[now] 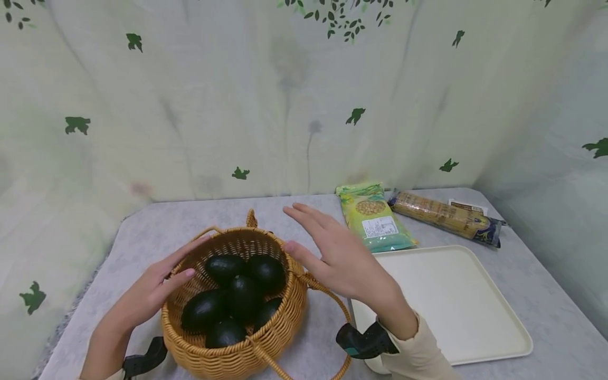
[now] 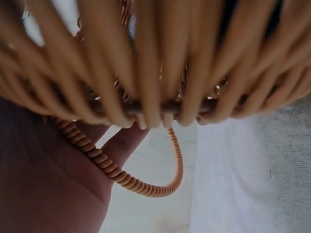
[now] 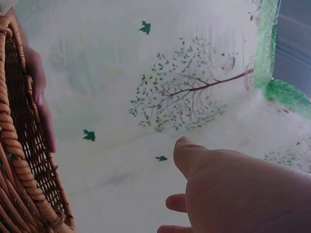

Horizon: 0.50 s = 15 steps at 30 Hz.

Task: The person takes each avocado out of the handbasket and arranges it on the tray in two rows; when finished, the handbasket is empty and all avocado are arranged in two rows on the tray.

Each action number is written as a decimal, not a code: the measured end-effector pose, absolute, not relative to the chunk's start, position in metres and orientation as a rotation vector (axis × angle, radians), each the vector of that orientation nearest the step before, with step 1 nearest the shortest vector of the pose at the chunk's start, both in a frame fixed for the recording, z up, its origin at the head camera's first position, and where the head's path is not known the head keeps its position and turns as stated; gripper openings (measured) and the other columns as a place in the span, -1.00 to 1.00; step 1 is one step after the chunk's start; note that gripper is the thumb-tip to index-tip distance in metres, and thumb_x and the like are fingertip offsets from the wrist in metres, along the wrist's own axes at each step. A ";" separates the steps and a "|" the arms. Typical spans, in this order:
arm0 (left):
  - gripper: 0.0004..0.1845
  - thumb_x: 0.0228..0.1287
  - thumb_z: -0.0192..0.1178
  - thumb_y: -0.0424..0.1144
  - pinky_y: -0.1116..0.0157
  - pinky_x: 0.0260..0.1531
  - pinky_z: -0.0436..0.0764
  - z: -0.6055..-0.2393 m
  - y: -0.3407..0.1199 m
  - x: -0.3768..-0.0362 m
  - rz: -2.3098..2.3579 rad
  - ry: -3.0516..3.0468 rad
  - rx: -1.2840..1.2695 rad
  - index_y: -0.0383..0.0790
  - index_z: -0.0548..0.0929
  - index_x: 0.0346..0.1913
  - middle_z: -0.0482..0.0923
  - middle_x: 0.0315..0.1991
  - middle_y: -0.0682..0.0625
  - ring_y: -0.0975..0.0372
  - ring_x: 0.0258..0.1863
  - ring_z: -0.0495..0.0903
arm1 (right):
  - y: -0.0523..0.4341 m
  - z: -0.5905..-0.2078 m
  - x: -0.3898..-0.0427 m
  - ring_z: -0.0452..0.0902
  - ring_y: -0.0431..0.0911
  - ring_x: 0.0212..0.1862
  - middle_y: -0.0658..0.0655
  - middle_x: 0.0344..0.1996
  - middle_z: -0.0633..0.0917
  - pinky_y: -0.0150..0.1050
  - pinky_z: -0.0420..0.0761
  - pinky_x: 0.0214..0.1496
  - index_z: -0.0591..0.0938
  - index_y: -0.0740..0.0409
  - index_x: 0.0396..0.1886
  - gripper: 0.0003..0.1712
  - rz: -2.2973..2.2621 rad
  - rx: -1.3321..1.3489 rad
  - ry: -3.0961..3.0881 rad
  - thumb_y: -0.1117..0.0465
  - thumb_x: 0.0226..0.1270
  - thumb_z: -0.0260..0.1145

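Note:
A wicker basket (image 1: 294, 311) holds several dark avocados (image 1: 244, 297). At its left side is my left hand (image 1: 149, 290), fingers straight along the rim and thumb reaching over it. In the left wrist view, a looped wicker handle (image 2: 131, 182) lies against the left palm (image 2: 53, 170). My right hand (image 1: 342, 258) hovers by the basket's right rim with its fingers extended and nothing held. The right wrist view shows that hand (image 3: 238, 189) apart from the basket (image 3: 19, 160). Another handle (image 1: 339, 303) hangs down on the basket's right.
A cream tray (image 1: 446, 301) lies to the right of the basket, partly behind my right forearm. Behind it are a green and yellow bag (image 1: 372, 216) and a long pasta-like packet (image 1: 446, 216). A patterned curtain (image 1: 294, 105) stands along the table's back edge.

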<state>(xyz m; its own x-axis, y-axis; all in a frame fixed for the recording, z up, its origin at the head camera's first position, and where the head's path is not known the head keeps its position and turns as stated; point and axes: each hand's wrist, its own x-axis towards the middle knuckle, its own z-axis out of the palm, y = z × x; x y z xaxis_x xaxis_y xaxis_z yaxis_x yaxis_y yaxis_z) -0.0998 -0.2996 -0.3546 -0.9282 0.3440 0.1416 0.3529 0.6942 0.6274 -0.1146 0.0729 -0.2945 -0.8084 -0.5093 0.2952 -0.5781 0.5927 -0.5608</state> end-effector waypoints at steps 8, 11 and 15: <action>-0.39 0.60 -0.01 -0.21 0.09 0.08 0.61 -0.360 -0.303 -0.103 -1.079 -2.867 -0.610 0.25 0.24 0.60 0.36 0.50 0.03 0.58 0.33 0.31 | 0.054 -0.299 -0.116 0.16 -0.19 0.58 -0.14 0.57 0.29 0.00 0.28 0.54 0.28 -0.18 0.62 -0.29 1.191 1.120 -2.705 -0.25 0.59 0.10; -0.40 0.61 -0.03 -0.23 0.28 0.11 0.54 -0.361 -0.305 -0.104 -1.110 -2.858 -0.616 0.25 0.24 0.61 0.34 0.51 0.10 0.64 0.34 0.26 | 0.045 -0.303 -0.118 0.23 -0.24 0.53 -0.14 0.52 0.37 -0.08 0.35 0.50 0.31 -0.14 0.60 -0.31 1.276 1.220 -2.673 -0.21 0.59 0.13; -0.39 0.62 -0.06 -0.25 0.39 0.09 0.52 -0.364 -0.306 -0.104 -1.135 -2.842 -0.637 0.22 0.22 0.62 0.31 0.51 0.24 0.65 0.34 0.27 | 0.033 -0.306 -0.121 0.31 -0.25 0.48 -0.12 0.47 0.43 -0.14 0.41 0.46 0.33 -0.11 0.58 -0.32 1.317 1.320 -2.656 -0.19 0.59 0.15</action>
